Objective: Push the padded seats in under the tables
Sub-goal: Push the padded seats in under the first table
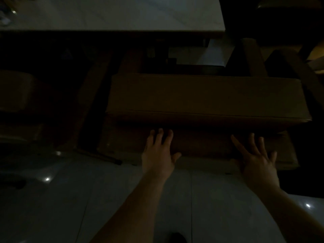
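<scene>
The room is dim. A long brown padded seat (205, 95) stands on the floor in front of a pale-topped table (122, 13), its far edge just short of the table's near edge. My left hand (158, 151) lies flat against the seat's lower front panel, left of its middle, fingers spread and pointing away from me. My right hand (256, 155) presses flat on the same panel further right, fingers spread. Neither hand grips anything.
Another padded seat (15, 92) stands at the left, with dark wooden legs between. More dark furniture (287, 23) fills the top right. Glossy light floor tiles (70, 199) lie under my arms. Small objects sit on the table's far left corner.
</scene>
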Available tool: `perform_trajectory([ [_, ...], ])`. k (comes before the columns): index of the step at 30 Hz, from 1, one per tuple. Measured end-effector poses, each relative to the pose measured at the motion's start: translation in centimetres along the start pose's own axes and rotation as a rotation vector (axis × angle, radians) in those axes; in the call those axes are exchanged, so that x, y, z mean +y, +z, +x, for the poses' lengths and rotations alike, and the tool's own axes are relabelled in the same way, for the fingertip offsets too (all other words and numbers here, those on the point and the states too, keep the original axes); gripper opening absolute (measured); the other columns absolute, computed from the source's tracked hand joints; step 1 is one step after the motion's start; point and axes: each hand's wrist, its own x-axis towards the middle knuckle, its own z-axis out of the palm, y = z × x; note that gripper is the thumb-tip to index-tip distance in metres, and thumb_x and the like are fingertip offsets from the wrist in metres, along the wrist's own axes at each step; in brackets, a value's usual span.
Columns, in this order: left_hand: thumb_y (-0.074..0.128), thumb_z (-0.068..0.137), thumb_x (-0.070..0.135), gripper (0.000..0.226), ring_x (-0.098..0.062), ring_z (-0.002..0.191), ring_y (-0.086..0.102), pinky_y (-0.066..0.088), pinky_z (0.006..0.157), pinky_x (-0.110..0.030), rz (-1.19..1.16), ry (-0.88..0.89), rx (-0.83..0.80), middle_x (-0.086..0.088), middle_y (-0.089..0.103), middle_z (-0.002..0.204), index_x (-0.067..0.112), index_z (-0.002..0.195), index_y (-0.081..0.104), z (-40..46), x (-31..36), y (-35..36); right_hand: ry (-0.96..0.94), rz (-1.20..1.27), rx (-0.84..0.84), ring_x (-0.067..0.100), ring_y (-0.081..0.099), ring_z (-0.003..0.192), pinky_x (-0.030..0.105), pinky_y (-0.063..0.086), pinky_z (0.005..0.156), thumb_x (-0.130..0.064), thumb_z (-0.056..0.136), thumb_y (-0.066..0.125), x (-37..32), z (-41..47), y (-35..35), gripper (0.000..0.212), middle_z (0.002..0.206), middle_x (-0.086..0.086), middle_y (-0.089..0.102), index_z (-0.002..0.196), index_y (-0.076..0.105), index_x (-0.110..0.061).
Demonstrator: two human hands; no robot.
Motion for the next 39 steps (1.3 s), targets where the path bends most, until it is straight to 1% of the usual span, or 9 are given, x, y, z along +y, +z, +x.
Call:
perform_trajectory([
  [5, 0.055, 0.091, 0.059, 0.086, -0.024, 0.15, -0.008, 0.042, 0.106, -0.045, -0.016, 0.048, -0.08, 0.007, -0.001, 0.165, 0.042, 0.155, 0.001, 0.0, -1.1, 0.0, -0.016, -0.046, -0.017, 0.033, -0.007, 0.153, 0.067, 0.017, 0.116, -0.057, 0.093, 0.048, 0.5, 0.3, -0.7, 0.083, 0.167, 0.006, -0.005, 0.15, -0.013, -0.054],
  [9, 0.052, 0.087, 0.067, 0.082, -0.029, 0.149, 0.01, 0.014, 0.121, -0.049, 0.09, 0.059, 0.058, -0.001, 0.017, 0.163, 0.038, 0.155, 0.016, 0.1, -1.7, -0.4, 0.047, -0.082, -0.053, 0.039, -0.011, 0.151, 0.058, 0.022, 0.117, -0.065, 0.087, 0.052, 0.9, 0.3, -1.6, 0.096, 0.166, 0.017, -0.01, 0.148, -0.021, -0.05],
  [12, 0.044, 0.087, 0.073, 0.085, -0.034, 0.151, -0.008, 0.002, 0.122, -0.051, 0.074, 0.0, 0.059, -0.005, 0.001, 0.166, 0.042, 0.156, 0.005, -0.2, -2.3, 0.8, 0.054, -0.099, -0.047, 0.043, -0.01, 0.151, 0.058, 0.018, 0.118, -0.075, 0.085, 0.034, 0.6, 0.0, -1.4, 0.088, 0.164, 0.023, -0.01, 0.15, -0.019, -0.049],
  [18, 0.048, 0.088, 0.069, 0.078, -0.034, 0.151, 0.002, 0.013, 0.121, -0.05, 0.028, -0.024, 0.098, -0.005, 0.013, 0.165, 0.043, 0.155, 0.017, 0.0, -2.4, 1.2, 0.057, -0.106, 0.025, 0.046, 0.001, 0.151, 0.058, 0.02, 0.117, -0.085, 0.081, 0.006, 0.9, -0.2, -0.3, 0.085, 0.163, 0.027, 0.003, 0.155, -0.009, -0.045],
  [24, 0.046, 0.09, 0.067, 0.075, -0.032, 0.15, 0.001, 0.023, 0.117, -0.051, 0.049, -0.044, 0.03, -0.003, 0.011, 0.165, 0.045, 0.154, 0.013, -0.1, -2.1, 0.2, 0.071, -0.097, 0.003, 0.045, -0.007, 0.151, 0.059, 0.014, 0.121, -0.078, 0.087, 0.023, 0.7, -0.2, 0.0, 0.083, 0.164, 0.025, -0.007, 0.153, -0.016, -0.045],
  [30, 0.046, 0.093, 0.062, 0.073, -0.031, 0.15, -0.004, 0.023, 0.118, -0.05, 0.032, -0.051, -0.048, 0.0, 0.006, 0.165, 0.047, 0.154, 0.009, 0.4, -2.3, -0.3, 0.076, -0.134, -0.086, 0.044, -0.019, 0.149, 0.057, 0.006, 0.122, -0.078, 0.088, 0.017, 0.2, 0.1, -0.7, 0.082, 0.161, 0.023, -0.023, 0.147, -0.03, -0.045],
  [34, 0.044, 0.093, 0.064, 0.075, -0.032, 0.15, -0.006, 0.026, 0.117, -0.051, 0.024, -0.033, -0.164, 0.002, 0.0, 0.165, 0.048, 0.154, 0.003, 0.9, -2.5, -1.7, 0.097, -0.129, -0.221, 0.042, -0.02, 0.149, 0.059, 0.01, 0.122, -0.072, 0.091, 0.037, 0.1, 0.7, -2.4, 0.089, 0.161, 0.02, -0.025, 0.147, -0.028, -0.048],
  [37, 0.041, 0.087, 0.076, 0.086, -0.034, 0.149, -0.007, 0.028, 0.113, -0.054, 0.046, -0.012, -0.328, 0.001, -0.005, 0.165, 0.046, 0.154, -0.003, 1.3, -2.5, -3.5, 0.147, -0.076, -0.312, 0.038, -0.01, 0.152, 0.061, 0.015, 0.119, -0.071, 0.09, 0.044, -0.6, 0.0, -4.9, 0.089, 0.165, 0.014, -0.017, 0.152, -0.016, -0.048],
  [39, 0.04, 0.083, 0.081, 0.09, -0.035, 0.149, -0.001, 0.028, 0.113, -0.054, 0.042, -0.025, -0.371, -0.001, 0.0, 0.165, 0.045, 0.155, 0.001, 1.1, -2.0, -4.6, 0.163, -0.026, -0.346, 0.036, -0.001, 0.153, 0.059, 0.018, 0.119, -0.072, 0.089, 0.045, -1.4, -1.5, -5.9, 0.089, 0.167, 0.012, -0.007, 0.154, -0.008, -0.045],
])
